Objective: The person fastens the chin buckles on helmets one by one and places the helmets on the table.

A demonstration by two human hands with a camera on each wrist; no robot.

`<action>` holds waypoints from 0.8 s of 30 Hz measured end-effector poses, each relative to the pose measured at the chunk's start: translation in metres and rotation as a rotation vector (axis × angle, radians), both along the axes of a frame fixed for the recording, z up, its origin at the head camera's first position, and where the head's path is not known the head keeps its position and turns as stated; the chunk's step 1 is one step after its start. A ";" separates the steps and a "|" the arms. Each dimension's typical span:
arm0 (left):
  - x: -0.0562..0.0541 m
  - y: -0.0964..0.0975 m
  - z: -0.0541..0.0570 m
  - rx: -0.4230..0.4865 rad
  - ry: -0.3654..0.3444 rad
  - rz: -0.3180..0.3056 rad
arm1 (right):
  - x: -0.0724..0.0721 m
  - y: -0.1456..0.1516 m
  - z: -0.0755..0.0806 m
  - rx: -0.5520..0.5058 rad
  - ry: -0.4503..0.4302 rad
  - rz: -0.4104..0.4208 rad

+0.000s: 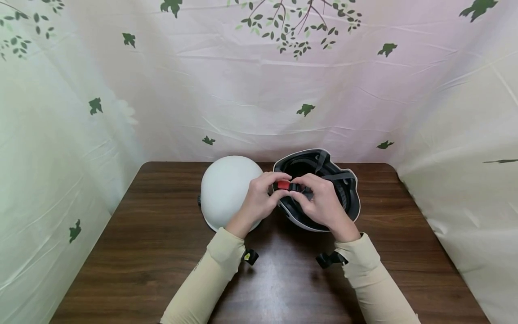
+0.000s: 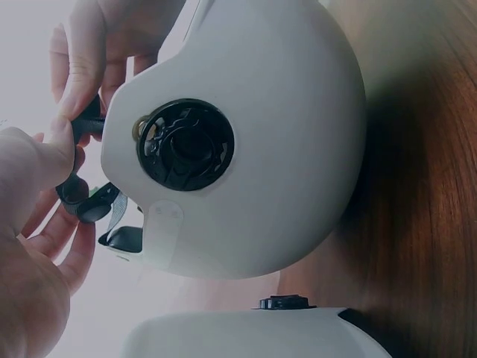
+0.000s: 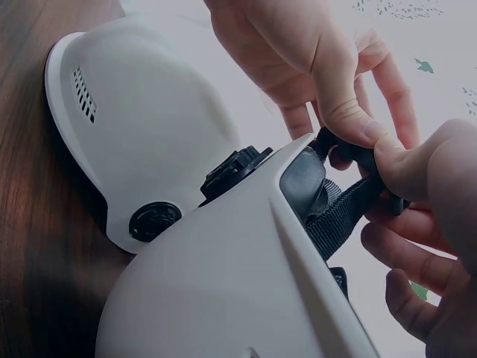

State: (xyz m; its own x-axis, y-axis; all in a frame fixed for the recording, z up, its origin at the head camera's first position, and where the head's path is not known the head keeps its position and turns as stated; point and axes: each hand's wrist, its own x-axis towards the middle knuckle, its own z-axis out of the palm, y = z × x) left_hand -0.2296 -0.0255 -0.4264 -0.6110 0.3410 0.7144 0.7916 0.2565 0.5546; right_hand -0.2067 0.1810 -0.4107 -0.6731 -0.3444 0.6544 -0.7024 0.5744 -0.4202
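A white helmet (image 1: 352,211) lies upturned on the table, its black padded inside facing up. Over its opening, both hands hold the chin strap buckle (image 1: 284,185), a black clip with a red part. My left hand (image 1: 256,200) pinches the red-marked end between thumb and fingers. From the other side, my right hand (image 1: 323,204) pinches the black end, fingertips close to the left ones. Black webbing (image 3: 339,224) runs from the helmet to the fingers in the right wrist view. A round black side disc (image 2: 186,145) shows on the shell in the left wrist view.
A second white helmet (image 1: 230,189) stands dome up on the left, close beside the upturned one. Both are near the back edge of the dark wooden table (image 1: 162,252). Pale patterned cloth (image 1: 259,99) hangs behind and along both sides.
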 end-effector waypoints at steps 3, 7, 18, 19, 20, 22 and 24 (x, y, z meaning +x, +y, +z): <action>0.000 0.000 0.000 -0.005 -0.007 0.000 | 0.000 0.001 0.000 -0.001 -0.010 -0.002; 0.000 0.001 0.000 -0.005 -0.016 -0.006 | 0.000 0.001 -0.001 -0.011 -0.016 0.004; 0.003 0.002 0.001 -0.001 -0.023 -0.002 | 0.001 -0.001 -0.001 -0.029 -0.002 -0.006; 0.003 0.002 0.001 0.002 -0.023 -0.001 | 0.001 0.000 -0.001 -0.029 0.000 -0.008; 0.003 0.003 0.001 0.007 -0.026 -0.002 | 0.001 0.000 -0.001 -0.030 0.004 -0.011; 0.003 0.004 0.001 0.014 -0.031 0.005 | 0.001 0.000 -0.001 -0.032 0.010 -0.016; 0.003 0.005 0.001 0.015 -0.035 0.014 | 0.002 0.000 -0.001 -0.033 0.012 -0.022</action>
State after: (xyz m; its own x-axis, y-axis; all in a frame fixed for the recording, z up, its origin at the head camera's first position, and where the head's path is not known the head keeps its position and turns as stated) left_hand -0.2263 -0.0201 -0.4251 -0.6405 0.3214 0.6975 0.7679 0.2593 0.5857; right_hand -0.2049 0.1811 -0.4122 -0.6727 -0.3074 0.6731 -0.6947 0.5757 -0.4313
